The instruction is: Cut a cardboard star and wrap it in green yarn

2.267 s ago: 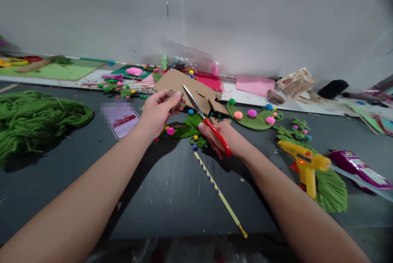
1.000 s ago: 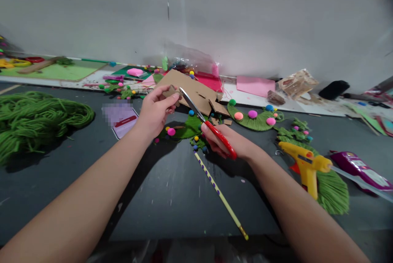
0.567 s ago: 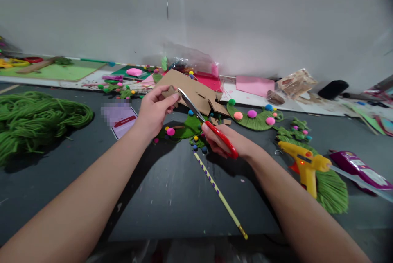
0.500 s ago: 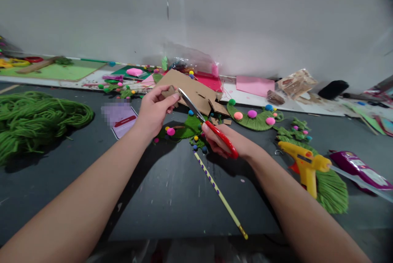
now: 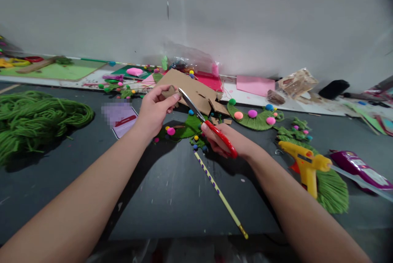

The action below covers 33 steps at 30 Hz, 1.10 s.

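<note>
Between the thumb and fingers of my left hand point(image 5: 155, 109) is a small brown cardboard piece point(image 5: 170, 92), partly hidden by the fingers. My right hand point(image 5: 219, 138) is closed round the red handles of a pair of scissors point(image 5: 192, 105). Their blade tips point up and left and meet the edge of the cardboard piece. Behind both hands lies a larger cut cardboard sheet point(image 5: 187, 85), with small scraps point(image 5: 225, 121) near its right corner. Below the hands are a green decorated piece point(image 5: 190, 128) with pompoms and a yellow pencil point(image 5: 222, 199) with purple dots.
Green yarn point(image 5: 37, 120) is heaped at the left, near a purple card point(image 5: 124, 118). A yellow glue gun point(image 5: 305, 162) rests at the right on a green yarn-wrapped piece point(image 5: 333, 191), beside a purple device point(image 5: 357, 169). A pompom-covered green crescent point(image 5: 254, 122) lies right of the cardboard.
Both hands, the cardboard piece and the scissors stay almost exactly where they were; the scissors' handles look slightly shifted. Nothing has been let go.
</note>
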Motion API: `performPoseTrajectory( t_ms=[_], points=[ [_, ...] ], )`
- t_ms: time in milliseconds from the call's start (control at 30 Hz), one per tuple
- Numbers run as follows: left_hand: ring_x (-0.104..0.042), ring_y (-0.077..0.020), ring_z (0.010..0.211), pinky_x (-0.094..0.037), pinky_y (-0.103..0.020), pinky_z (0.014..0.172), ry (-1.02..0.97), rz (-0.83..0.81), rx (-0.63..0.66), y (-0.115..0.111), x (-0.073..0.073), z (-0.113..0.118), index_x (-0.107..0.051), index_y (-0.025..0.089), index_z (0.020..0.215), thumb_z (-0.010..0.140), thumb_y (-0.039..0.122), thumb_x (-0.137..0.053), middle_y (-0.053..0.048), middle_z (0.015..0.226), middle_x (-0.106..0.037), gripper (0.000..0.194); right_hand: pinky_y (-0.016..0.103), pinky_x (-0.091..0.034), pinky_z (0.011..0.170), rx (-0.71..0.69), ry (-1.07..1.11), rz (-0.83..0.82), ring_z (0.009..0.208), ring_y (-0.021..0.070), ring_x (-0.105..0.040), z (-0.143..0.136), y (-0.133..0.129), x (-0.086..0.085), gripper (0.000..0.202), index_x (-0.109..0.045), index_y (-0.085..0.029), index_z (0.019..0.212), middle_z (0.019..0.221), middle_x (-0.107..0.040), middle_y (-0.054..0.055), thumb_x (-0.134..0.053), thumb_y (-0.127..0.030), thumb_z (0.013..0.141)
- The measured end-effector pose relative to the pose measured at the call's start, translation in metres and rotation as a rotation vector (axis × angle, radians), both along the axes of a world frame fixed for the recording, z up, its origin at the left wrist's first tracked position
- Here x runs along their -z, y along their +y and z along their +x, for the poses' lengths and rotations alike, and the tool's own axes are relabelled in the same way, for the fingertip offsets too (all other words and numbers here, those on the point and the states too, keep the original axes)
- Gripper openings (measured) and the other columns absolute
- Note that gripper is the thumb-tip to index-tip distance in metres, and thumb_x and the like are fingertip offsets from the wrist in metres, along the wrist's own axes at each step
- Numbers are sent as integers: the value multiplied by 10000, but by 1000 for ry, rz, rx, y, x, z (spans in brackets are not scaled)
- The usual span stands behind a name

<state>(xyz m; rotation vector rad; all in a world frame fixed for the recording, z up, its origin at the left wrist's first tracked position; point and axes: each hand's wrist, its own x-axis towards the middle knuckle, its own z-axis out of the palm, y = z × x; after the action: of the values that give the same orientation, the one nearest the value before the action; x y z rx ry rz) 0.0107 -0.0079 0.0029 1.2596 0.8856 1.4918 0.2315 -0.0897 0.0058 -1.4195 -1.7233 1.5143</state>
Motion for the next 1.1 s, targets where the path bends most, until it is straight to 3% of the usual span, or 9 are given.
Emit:
performPoseTrajectory(
  t_ms=[500, 700, 900, 1100],
  points=[
    [-516, -86, 574, -354, -234, 503, -1, -19, -15, 0, -1, 0, -736, 197, 937, 708, 242, -853, -16, 817, -692, 262, 236, -316, 333, 63, -66, 0, 319, 86, -418, -2, 1, 2, 664, -419, -210, 515, 419, -458, -10, -631, -754, 832],
    [-694, -137, 686, -499, -229, 597, -78, -147, 6, -6, -6, 2, -655, 180, 866, 681, 254, -854, -30, 879, -741, 281, 232, -331, 320, 113, 26, -24, 303, 85, -407, -5, 1, 2, 663, -448, -206, 547, 417, -432, -36, -568, -779, 858],
    [-725, -162, 765, -566, -281, 718, -154, -179, 26, -5, -6, 3, -652, 185, 896, 663, 248, -875, -19, 872, -739, 330, 218, -331, 321, 110, 55, -18, 314, 77, -386, -6, -2, 2, 617, -480, -206, 626, 441, -409, -59, -570, -766, 868],
    [-701, -145, 764, -502, -219, 607, -109, -132, -26, -2, -1, 2, -720, 182, 944, 651, 276, -911, -18, 860, -733, 362, 207, -319, 326, 94, 39, -30, 333, 72, -383, -5, -2, -1, 629, -531, -190, 683, 461, -407, -64, -536, -790, 872]
  ],
)
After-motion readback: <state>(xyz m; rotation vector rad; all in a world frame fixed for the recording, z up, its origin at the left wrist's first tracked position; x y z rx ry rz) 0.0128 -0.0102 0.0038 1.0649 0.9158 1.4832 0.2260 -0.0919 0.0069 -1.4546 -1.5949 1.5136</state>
